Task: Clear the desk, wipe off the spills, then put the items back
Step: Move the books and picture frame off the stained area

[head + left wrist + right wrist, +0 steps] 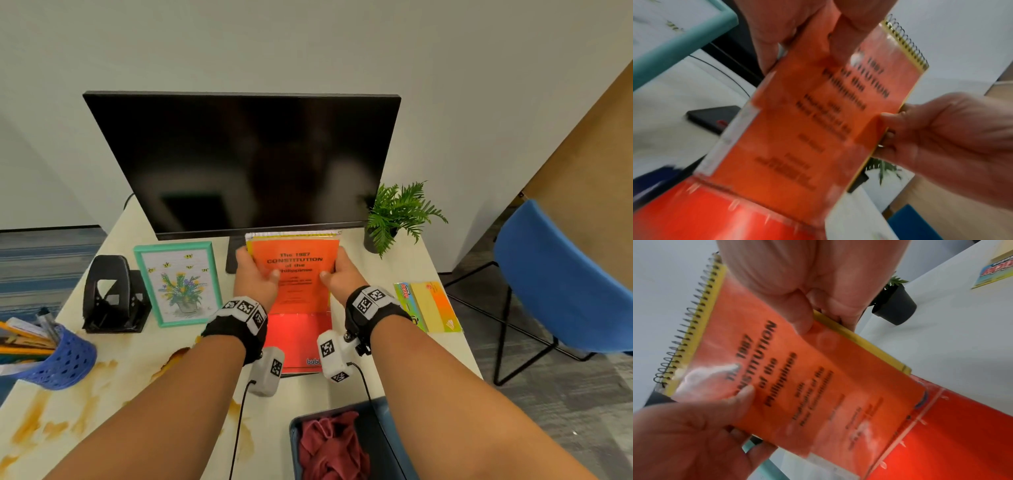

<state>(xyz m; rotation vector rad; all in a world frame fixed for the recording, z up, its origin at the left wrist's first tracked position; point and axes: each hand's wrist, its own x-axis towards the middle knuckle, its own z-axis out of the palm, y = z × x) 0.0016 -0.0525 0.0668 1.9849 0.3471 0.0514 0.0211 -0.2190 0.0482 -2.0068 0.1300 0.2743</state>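
Both hands hold a small stack up in front of the monitor [239, 161]. On top is an orange booklet [295, 274] printed "The 1987 Constitution", under it a yellow spiral notebook [859, 339]. My left hand [255, 277] grips the stack's left edge, thumb on the cover. My right hand [337, 274] grips the right edge the same way. A red folder [298, 339] lies on the desk below the stack. Brown-orange spills [34, 421] stain the desk's near left. The booklet [818, 129] looks blurred in the left wrist view.
On the desk stand a teal picture frame [178, 284], a black hole punch [109, 298], a blue pen holder [65, 363], a potted plant [394, 219] and sticky notes [428, 305]. A bin with a maroon cloth [329, 445] sits near me. A blue chair [561, 281] stands to the right.
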